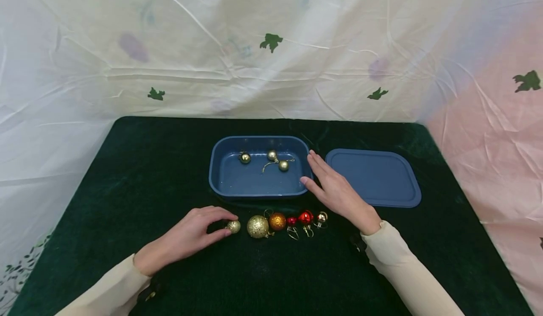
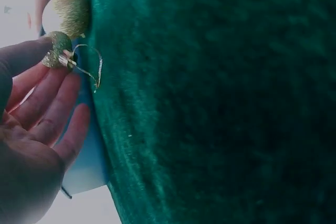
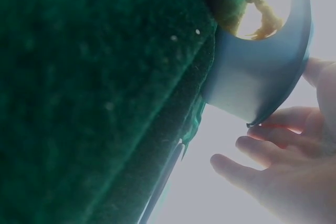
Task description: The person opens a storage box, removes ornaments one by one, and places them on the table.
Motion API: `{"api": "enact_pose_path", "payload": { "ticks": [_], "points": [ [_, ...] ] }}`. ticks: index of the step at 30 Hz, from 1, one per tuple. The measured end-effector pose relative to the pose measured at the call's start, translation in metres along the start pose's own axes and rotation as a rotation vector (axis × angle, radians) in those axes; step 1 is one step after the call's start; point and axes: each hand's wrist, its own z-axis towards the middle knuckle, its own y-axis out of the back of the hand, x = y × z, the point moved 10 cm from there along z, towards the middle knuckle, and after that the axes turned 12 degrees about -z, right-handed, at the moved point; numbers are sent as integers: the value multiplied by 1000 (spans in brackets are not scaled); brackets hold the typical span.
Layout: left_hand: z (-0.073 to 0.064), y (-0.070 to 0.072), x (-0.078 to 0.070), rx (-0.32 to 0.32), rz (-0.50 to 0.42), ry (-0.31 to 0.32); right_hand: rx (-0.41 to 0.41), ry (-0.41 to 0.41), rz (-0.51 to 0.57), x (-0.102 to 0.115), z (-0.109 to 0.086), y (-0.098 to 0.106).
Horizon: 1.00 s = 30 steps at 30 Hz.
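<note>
My left hand pinches a small gold glitter bauble between thumb and fingertips, at the left end of a row of baubles. The bauble's thread loop hangs free in the left wrist view. Right beside it sits a larger gold glitter bauble. My right hand, fingers fairly straight, rests at the right rim of a blue rectangular container. In the right wrist view the fingertips meet the rim's corner. Inside the container lie a shiny gold bauble and two matte gold baubles.
The row continues rightward with an orange bauble, a small red bauble, a bigger red bauble and a shiny pale-gold bauble. A blue lid lies flat right of the container. Dark green cloth covers the table.
</note>
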Motion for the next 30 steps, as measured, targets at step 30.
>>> {"api": "enact_pose_path", "payload": {
  "ticks": [30],
  "points": [
    [-2,4,-1,-113,83,22,7,-9,6,2,-1,1]
  ]
}}
